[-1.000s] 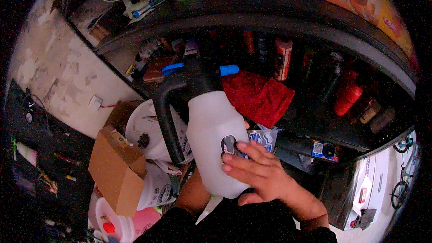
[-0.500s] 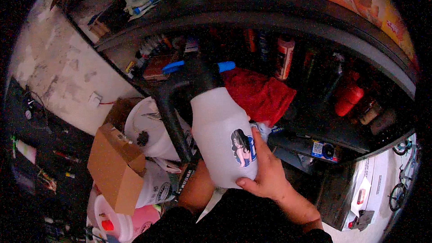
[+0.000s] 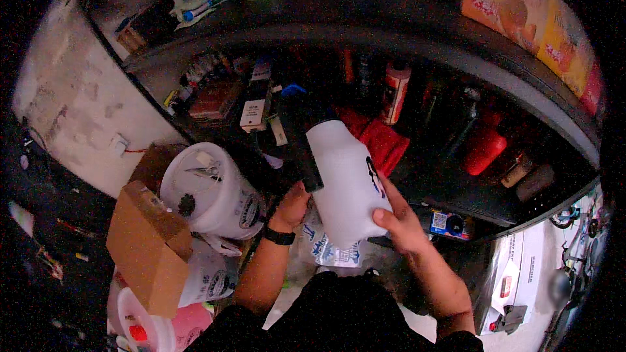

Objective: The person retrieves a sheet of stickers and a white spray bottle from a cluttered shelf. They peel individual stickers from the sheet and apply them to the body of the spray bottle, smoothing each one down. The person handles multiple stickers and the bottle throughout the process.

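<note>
A white sprayer bottle (image 3: 349, 186) with a black head and a long black handle (image 3: 301, 146) is tilted in front of me, its top leaning away and to the left. My right hand (image 3: 401, 225) wraps the bottle's right side near the base, thumb on the front. A picture sticker (image 3: 376, 178) shows at the bottle's right edge. My left hand (image 3: 292, 207), with a dark band on the wrist, is closed at the handle's lower end; its fingertips are partly hidden behind the sprayer. A blue part (image 3: 293, 90) sticks out at the head.
Beyond the bottle, a dark shelf holds a red cloth (image 3: 389, 145), a pink bottle (image 3: 395, 94), a red container (image 3: 486, 153) and small boxes (image 3: 254, 115). At left stand white buckets (image 3: 195, 186) and an open cardboard box (image 3: 140, 248). A printed plastic bag (image 3: 336, 253) lies below.
The sprayer has turned, so its sticker moved round to the right edge and its handle swung toward the front. My left hand and wristband have come into fuller view; the view has shifted slightly.
</note>
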### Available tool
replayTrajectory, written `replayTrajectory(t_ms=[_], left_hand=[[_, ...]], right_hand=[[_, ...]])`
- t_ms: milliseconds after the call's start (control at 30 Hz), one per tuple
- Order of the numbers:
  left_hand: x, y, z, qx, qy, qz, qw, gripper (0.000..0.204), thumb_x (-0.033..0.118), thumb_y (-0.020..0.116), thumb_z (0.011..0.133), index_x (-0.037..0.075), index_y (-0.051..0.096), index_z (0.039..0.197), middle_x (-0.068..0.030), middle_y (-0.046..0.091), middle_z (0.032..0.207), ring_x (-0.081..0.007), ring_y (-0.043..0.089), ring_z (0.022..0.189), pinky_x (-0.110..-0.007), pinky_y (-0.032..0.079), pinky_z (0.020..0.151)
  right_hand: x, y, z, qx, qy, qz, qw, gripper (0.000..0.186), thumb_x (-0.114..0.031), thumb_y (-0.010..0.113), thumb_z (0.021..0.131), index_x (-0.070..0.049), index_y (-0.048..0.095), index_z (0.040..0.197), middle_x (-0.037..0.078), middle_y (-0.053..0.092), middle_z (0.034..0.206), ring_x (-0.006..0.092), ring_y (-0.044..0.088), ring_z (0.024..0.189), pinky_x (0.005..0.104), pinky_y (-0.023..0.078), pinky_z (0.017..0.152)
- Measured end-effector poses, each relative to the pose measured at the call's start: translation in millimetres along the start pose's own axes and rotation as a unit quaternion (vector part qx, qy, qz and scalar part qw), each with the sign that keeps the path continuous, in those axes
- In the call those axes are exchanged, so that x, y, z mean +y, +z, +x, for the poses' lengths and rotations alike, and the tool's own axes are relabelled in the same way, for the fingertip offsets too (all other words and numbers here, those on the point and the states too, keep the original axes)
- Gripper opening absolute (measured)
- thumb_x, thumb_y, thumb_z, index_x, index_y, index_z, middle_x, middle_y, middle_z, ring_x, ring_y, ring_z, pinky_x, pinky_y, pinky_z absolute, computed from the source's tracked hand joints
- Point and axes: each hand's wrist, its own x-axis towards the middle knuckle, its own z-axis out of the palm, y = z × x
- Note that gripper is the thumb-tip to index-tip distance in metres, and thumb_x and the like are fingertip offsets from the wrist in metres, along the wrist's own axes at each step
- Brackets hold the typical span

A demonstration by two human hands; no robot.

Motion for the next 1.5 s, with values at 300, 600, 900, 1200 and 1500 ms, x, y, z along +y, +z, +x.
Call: replayTrajectory(t_ms=[300,600,900,1200,1500], left_hand=[[-15,23,-1,-0.050,-0.080,-0.031,0.995,0.046,0.026,0.062,0.093,0.012,0.048,0.134,0.0003,0.057,0.114,-0.0085,0.051,0.084,-0.022,0.043,0.069],[-33,31,-12,-0.046,-0.041,-0.030,0.998,0.054,0.009,0.065,0.087,0.014,0.047,0.137,-0.0068,0.057,0.128,-0.0179,0.057,0.108,-0.032,0.048,0.087],[-14,32,-15,-0.034,0.027,-0.097,0.994,0.063,0.005,0.062,0.081,0.007,0.040,0.140,-0.0098,0.057,0.127,-0.0224,0.057,0.109,-0.035,0.043,0.099],[-7,27,-13,-0.034,0.045,-0.117,0.992,0.057,0.011,0.061,0.086,0.005,0.039,0.139,-0.0110,0.058,0.127,-0.0167,0.058,0.102,-0.026,0.045,0.080],[5,34,2,-0.024,0.057,-0.158,0.986,0.054,0.006,0.060,0.087,0.005,0.042,0.137,-0.0100,0.060,0.122,-0.0134,0.056,0.092,-0.024,0.043,0.072]], right_hand=[[-12,-56,82,0.032,0.020,-0.136,0.990,0.086,-0.027,0.082,0.073,0.000,0.038,0.141,0.013,0.053,0.132,0.0252,0.052,0.119,0.0370,0.042,0.102],[-39,-68,133,0.079,0.047,-0.471,0.877,0.080,-0.061,0.066,0.074,-0.003,0.053,0.128,0.022,0.061,0.121,0.0369,0.060,0.110,0.0418,0.047,0.094],[-31,-38,105,0.130,-0.200,-0.555,0.797,0.091,-0.047,0.078,0.070,-0.001,0.040,0.140,0.024,0.047,0.135,0.0339,0.048,0.125,0.0412,0.041,0.101],[-48,-44,142,0.100,-0.233,-0.570,0.781,0.067,-0.033,0.074,0.071,-0.005,0.052,0.128,0.022,0.053,0.124,0.0386,0.051,0.116,0.0431,0.044,0.097],[-33,-52,130,0.123,-0.271,-0.585,0.755,0.088,-0.042,0.081,0.066,-0.010,0.043,0.139,0.023,0.042,0.137,0.0393,0.045,0.124,0.0448,0.043,0.100]])
